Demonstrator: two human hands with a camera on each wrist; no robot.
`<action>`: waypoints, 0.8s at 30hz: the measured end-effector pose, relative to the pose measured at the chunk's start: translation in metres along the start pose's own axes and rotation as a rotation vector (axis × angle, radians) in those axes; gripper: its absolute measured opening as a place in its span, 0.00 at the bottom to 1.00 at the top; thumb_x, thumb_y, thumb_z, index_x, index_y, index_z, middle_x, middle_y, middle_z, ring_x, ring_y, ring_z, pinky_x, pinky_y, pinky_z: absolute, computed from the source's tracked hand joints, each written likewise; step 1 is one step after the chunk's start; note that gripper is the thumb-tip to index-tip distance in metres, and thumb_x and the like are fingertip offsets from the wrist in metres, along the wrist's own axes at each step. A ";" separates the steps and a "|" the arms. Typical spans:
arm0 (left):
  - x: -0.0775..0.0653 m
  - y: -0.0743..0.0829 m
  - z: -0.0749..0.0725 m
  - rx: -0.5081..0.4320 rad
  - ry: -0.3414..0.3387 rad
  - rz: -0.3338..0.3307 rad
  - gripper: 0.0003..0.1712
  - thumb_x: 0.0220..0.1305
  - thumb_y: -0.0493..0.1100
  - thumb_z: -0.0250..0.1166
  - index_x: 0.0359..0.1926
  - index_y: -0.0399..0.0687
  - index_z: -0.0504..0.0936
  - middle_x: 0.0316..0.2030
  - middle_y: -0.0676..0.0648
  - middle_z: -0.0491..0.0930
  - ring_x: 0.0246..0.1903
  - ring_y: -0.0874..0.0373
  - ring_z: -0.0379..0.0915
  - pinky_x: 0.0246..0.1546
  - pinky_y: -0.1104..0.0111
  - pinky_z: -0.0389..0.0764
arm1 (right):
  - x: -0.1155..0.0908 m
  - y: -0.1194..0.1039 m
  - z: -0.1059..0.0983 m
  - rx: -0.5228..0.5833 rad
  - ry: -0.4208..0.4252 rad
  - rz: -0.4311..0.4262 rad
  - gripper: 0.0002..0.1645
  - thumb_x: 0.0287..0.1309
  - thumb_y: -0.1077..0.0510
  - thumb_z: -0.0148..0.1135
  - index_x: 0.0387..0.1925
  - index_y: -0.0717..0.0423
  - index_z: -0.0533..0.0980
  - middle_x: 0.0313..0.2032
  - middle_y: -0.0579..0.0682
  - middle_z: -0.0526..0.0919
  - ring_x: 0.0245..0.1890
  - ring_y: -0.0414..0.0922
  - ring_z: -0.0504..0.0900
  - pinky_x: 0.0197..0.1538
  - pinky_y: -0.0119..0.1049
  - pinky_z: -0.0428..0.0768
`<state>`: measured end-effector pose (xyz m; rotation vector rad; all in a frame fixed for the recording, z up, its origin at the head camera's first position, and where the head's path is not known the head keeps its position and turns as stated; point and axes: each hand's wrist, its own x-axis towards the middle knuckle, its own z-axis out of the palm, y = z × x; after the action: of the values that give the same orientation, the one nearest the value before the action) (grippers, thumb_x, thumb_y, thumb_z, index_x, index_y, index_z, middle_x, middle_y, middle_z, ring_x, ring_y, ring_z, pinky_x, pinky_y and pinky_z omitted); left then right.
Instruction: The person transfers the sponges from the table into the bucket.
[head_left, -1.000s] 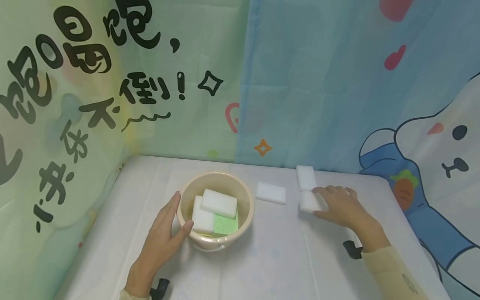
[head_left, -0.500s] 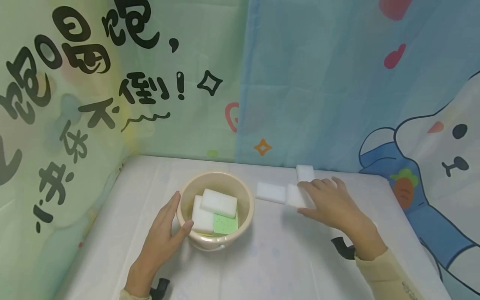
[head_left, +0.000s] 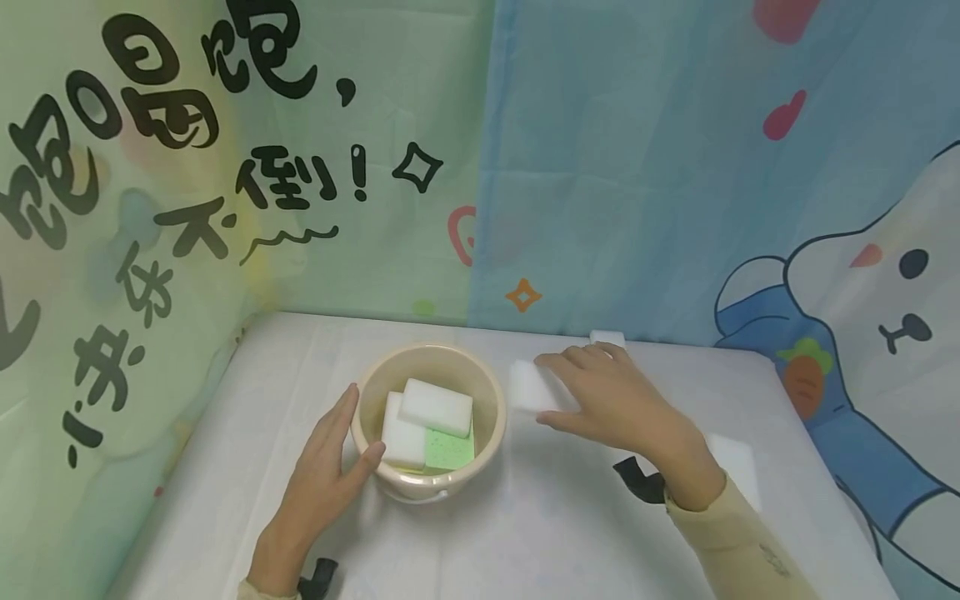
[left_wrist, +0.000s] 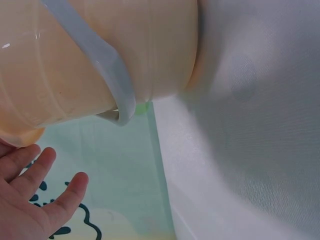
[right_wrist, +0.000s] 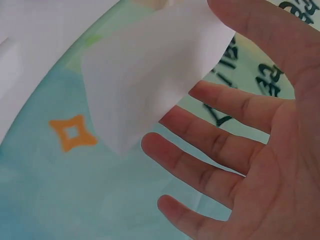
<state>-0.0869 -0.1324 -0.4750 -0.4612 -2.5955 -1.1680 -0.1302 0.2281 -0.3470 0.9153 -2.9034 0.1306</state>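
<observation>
A cream bucket point(head_left: 429, 362) stands on the table, with a handle point(left_wrist: 112, 65) hanging on its side. White sponges point(head_left: 437, 407) and a light green sponge point(head_left: 448, 450) lie inside it. My left hand point(head_left: 318, 483) rests against the bucket's left rim, fingers straight and thumb apart. To the right of the bucket, my right hand point(head_left: 618, 404) pinches a white sponge point(head_left: 534, 385) between thumb and fingertips. That sponge point(right_wrist: 145, 75) is above the table in the right wrist view. It covers the spot where another white sponge lay.
One white sponge point(head_left: 607, 337) lies by the back edge of the table point(head_left: 480, 542), partly behind my right hand. Another white sponge point(head_left: 733, 462) shows beside my right forearm. Printed cloth point(head_left: 645, 167) hangs behind and to the left.
My right hand has picked up the white sponge from the right and carried it left, towards the bucket. My left hand has stayed at the rim.
</observation>
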 end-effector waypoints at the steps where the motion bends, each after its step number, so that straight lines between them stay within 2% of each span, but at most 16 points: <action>1: 0.000 0.000 0.000 0.001 0.000 0.001 0.46 0.70 0.53 0.63 0.79 0.43 0.51 0.75 0.41 0.56 0.73 0.44 0.53 0.69 0.46 0.60 | 0.003 -0.003 -0.001 0.004 0.010 -0.018 0.39 0.54 0.40 0.74 0.60 0.58 0.75 0.48 0.54 0.82 0.52 0.55 0.78 0.59 0.61 0.71; 6: 0.000 0.000 0.000 -0.003 -0.001 0.004 0.46 0.71 0.53 0.63 0.79 0.44 0.51 0.75 0.42 0.56 0.73 0.44 0.53 0.69 0.46 0.60 | 0.018 -0.019 -0.002 0.022 0.045 -0.091 0.38 0.54 0.41 0.75 0.59 0.57 0.76 0.45 0.52 0.82 0.49 0.54 0.79 0.56 0.56 0.74; 9: -0.001 -0.001 0.000 -0.005 0.002 0.006 0.46 0.71 0.53 0.63 0.79 0.44 0.51 0.76 0.42 0.55 0.73 0.44 0.53 0.69 0.46 0.60 | 0.027 -0.030 0.000 0.021 0.039 -0.118 0.38 0.53 0.41 0.74 0.59 0.56 0.76 0.45 0.51 0.82 0.48 0.53 0.79 0.56 0.55 0.74; 20: -0.002 -0.003 0.001 -0.009 0.012 0.019 0.46 0.70 0.52 0.64 0.79 0.46 0.51 0.76 0.44 0.55 0.73 0.46 0.53 0.69 0.47 0.60 | 0.058 -0.077 0.009 -0.008 -0.051 -0.207 0.38 0.57 0.35 0.70 0.61 0.53 0.75 0.49 0.50 0.80 0.52 0.52 0.78 0.60 0.51 0.72; 24: -0.002 -0.005 0.001 -0.015 0.017 0.031 0.46 0.70 0.51 0.64 0.79 0.46 0.51 0.76 0.44 0.55 0.73 0.46 0.53 0.69 0.47 0.60 | 0.068 -0.089 0.022 -0.035 -0.078 -0.208 0.35 0.57 0.35 0.69 0.58 0.50 0.75 0.47 0.49 0.80 0.49 0.50 0.78 0.55 0.49 0.75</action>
<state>-0.0869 -0.1348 -0.4795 -0.4910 -2.5582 -1.1767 -0.1362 0.1145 -0.3566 1.2338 -2.8460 0.0293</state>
